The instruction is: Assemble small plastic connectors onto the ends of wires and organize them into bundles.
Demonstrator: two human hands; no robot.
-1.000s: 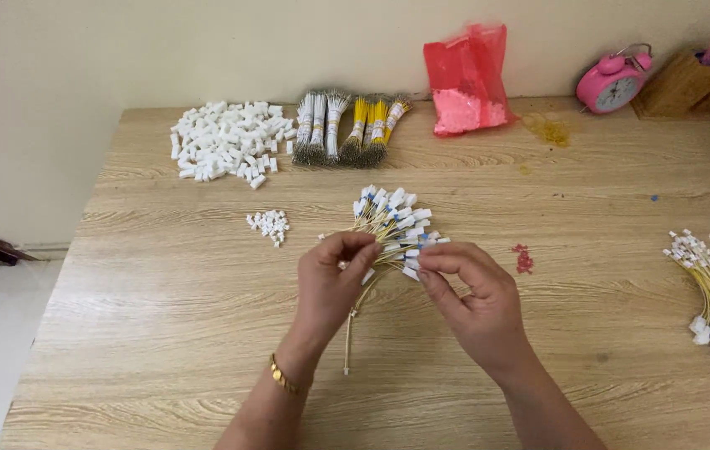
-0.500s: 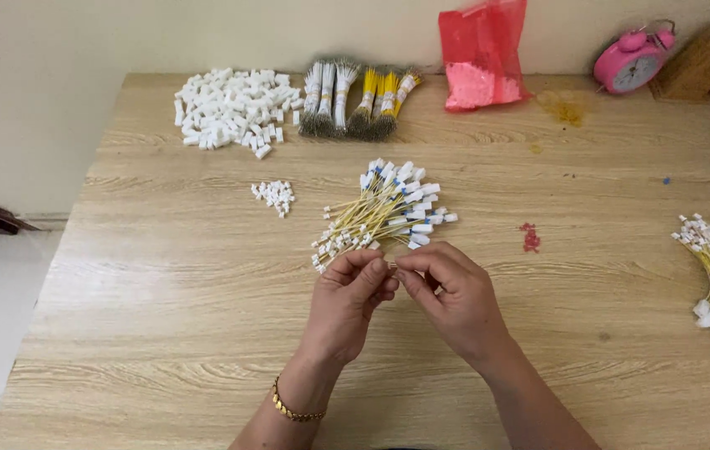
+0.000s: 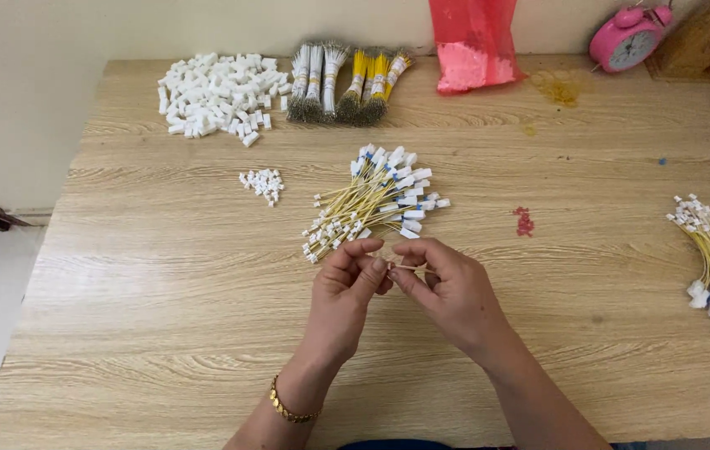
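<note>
1. Pinched between both hands, left hand (image 3: 346, 292) and right hand (image 3: 451, 292): one yellow wire (image 3: 409, 268), above the desk's (image 3: 163, 333) middle.
2. Judged light, limp; best held near its ends.
3. Wire pile (image 3: 376, 200) lies just beyond.
</note>
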